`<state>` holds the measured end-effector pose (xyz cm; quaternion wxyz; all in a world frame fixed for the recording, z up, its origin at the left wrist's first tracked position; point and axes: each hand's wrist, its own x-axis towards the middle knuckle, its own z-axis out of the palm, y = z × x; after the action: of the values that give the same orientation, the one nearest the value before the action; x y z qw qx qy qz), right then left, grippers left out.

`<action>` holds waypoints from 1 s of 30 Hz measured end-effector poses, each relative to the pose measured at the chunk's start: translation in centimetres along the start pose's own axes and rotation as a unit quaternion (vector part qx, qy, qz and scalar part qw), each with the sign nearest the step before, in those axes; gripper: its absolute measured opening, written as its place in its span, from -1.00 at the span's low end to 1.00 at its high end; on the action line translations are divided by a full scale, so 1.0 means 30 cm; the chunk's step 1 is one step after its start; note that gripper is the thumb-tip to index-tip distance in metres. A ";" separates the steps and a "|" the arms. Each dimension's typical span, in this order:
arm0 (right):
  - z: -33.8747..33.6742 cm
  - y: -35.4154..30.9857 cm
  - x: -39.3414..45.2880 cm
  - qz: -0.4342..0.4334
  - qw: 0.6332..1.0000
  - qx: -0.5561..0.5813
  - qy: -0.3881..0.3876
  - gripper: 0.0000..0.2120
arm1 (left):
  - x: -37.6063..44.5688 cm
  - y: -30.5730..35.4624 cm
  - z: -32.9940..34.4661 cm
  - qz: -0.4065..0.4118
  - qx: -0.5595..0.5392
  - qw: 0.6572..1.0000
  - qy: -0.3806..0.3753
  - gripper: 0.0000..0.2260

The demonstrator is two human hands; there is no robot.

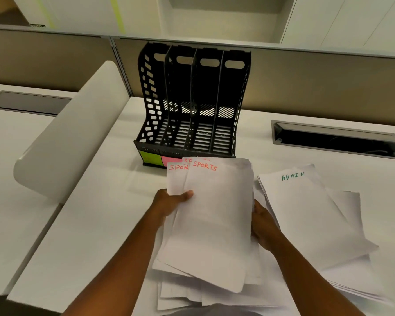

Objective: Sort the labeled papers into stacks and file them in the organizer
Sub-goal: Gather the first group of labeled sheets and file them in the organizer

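Observation:
A fanned stack of white papers marked SPORTS in red (214,213) is lifted above the desk in front of me. My left hand (171,202) grips its left edge with the thumb on top. My right hand (263,226) holds the right edge from beneath, partly hidden by the sheets. To the right lies a stack headed ADMIN in green (306,213). More loose sheets (180,293) lie under the held stack. The black four-slot organizer (192,106) stands upright behind, its slots holding nothing, with green and pink labels on its base.
A curved white divider panel (73,133) rises at the left of the white desk (89,224). An open cable tray (335,141) sits at the back right. A beige partition wall runs behind the organizer, with cabinets above.

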<state>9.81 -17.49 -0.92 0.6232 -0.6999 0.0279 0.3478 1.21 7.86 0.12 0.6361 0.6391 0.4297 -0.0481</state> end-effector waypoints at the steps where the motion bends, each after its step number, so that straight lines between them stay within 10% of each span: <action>1: -0.003 0.000 -0.002 0.004 1.000 0.017 -0.001 -0.62 | -0.001 -0.009 0.015 0.005 0.003 1.000 0.003 -0.46; 6: 0.005 -0.051 -0.014 -0.031 0.996 0.085 0.012 -0.81 | -0.008 0.019 0.054 0.065 -0.042 0.996 -0.034 -0.53; 14: 0.000 -0.268 -0.020 -0.096 0.964 0.211 -0.128 -0.29 | 0.003 0.223 0.049 0.178 -0.123 0.974 0.073 -0.40; 23: -0.004 -0.494 -0.046 -0.276 0.956 0.048 0.084 -0.65 | -0.189 0.450 -0.038 0.394 -0.096 0.914 0.030 -0.62; 30: 0.040 -0.446 -0.025 -0.264 0.953 0.096 0.110 -0.52 | -0.173 0.356 0.021 0.349 -0.084 0.933 0.039 -0.57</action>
<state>15.01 -13.74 10.90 0.7502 -0.6530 -0.0561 0.0876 4.79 6.71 11.41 0.6468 0.6945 0.2067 0.2379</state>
